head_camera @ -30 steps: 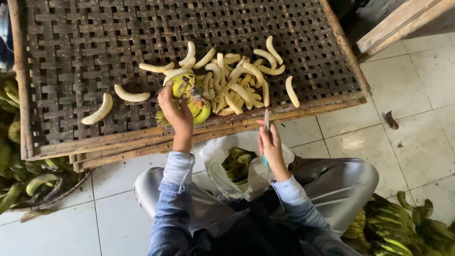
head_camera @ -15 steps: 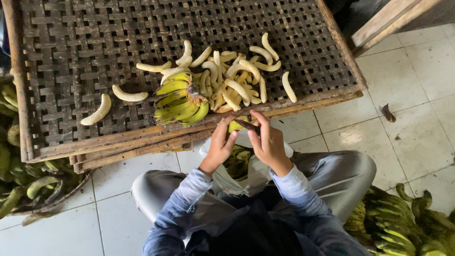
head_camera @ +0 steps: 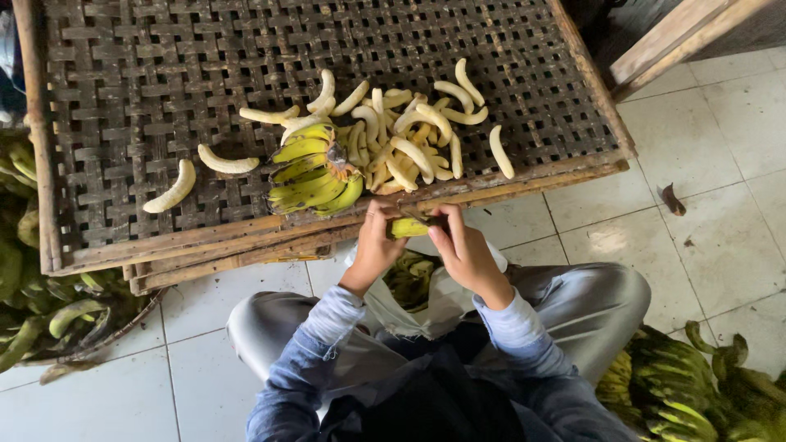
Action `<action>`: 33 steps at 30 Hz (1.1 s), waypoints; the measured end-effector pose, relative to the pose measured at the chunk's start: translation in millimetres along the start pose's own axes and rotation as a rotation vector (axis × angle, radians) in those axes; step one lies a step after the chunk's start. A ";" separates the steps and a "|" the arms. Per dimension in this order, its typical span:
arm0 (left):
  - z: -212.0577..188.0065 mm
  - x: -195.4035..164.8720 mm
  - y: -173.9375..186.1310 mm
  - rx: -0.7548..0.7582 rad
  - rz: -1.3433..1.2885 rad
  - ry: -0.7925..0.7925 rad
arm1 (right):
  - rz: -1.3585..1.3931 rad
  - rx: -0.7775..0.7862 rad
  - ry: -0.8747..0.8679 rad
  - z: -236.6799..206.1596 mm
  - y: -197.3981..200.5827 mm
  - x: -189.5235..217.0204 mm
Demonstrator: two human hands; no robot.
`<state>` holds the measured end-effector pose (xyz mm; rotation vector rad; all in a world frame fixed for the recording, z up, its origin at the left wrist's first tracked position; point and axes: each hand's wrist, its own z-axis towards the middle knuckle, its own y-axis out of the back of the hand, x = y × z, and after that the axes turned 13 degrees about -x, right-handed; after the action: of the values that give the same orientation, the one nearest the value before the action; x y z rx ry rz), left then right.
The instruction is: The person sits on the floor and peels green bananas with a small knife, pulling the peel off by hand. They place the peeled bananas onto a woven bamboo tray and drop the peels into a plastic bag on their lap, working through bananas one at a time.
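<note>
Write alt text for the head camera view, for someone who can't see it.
Seen from above, a seated person's left hand and right hand hold one green banana over a white bag. Ahead, a woven tray carries peeled bananas and a green bunch.

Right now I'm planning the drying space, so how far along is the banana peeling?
Done: a pile of peeled bananas lies on the woven tray, with two stray ones to its left. In hand: the left hand and right hand hold one green banana over a bag of peels. Left: the green bunch on the tray, and more green bananas on the floor at both sides.
</note>
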<state>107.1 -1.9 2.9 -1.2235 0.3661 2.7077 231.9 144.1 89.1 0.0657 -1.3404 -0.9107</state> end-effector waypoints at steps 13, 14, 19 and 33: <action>-4.4 -10.7 1.5 -0.173 -0.326 -0.042 | 1.087 0.229 -0.958 -7.6 -10.3 -114.0; -8.0 -11.9 3.1 -0.209 -0.442 0.095 | 1.057 0.218 -1.035 -16.9 -14.6 -128.3; -7.5 -4.0 7.7 -0.442 -0.605 0.472 | 0.461 0.261 -1.166 -77.2 -44.0 -167.8; -40.7 43.1 -44.1 -0.122 -1.027 0.947 | 0.050 -0.409 0.151 -5.9 -66.1 -54.2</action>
<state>118.2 30.4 -62.6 -1.9320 -0.2972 1.2197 204.9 129.6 9.1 -0.2101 -0.9927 -1.0982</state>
